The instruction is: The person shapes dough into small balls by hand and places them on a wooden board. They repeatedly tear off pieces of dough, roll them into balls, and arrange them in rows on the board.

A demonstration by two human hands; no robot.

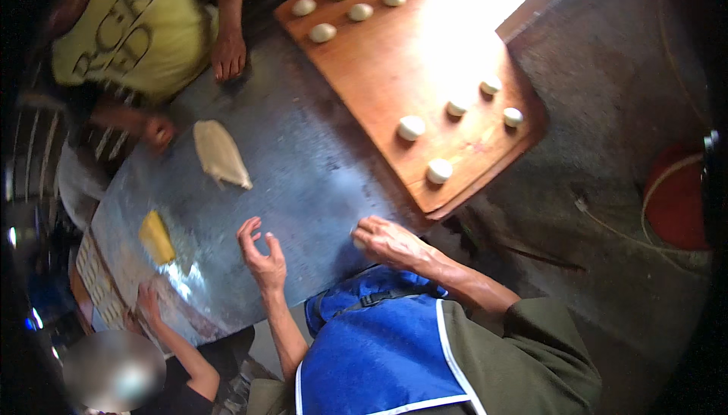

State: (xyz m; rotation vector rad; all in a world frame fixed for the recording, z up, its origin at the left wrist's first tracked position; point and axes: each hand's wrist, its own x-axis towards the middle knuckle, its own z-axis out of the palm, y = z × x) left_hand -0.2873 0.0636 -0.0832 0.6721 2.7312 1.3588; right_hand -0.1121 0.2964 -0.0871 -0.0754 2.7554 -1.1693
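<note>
- Far left: small pale pieces [96, 278] lay in rows at the edge of the table [303, 176], well apart from the person's own hands.
- Next, a yellow block [157, 238], material unclear; a co-worker's hand [149, 301] rested below it.
- Further right, a flattened dough piece [218, 153] lay flat on the table. Long axis ran from upper left to lower right, narrow end toward the person. A second co-worker's fist [158, 131] was to its left, that worker's other hand [229, 56] above it.
- Left hand [264, 260]: wide, thumb and fingers parted in a C, nothing seen between them. It was the nearer of the two to the flattened dough, which lay ahead and slightly left, not touching.
- Right hand [388, 243]: fingers curled inward, low by the table's near edge. A pale patch showed at the fingertips, possibly dough; could not tell whether gripped.
- Right: wooden board [364, 74], long axis from upper left to lower right, near corner just beyond the right hand. It bore round dough balls [439, 171], six at the far end, five at the near end. The closest ball lay ahead and right of the right hand, apart from it; the left hand was farther off.
</note>
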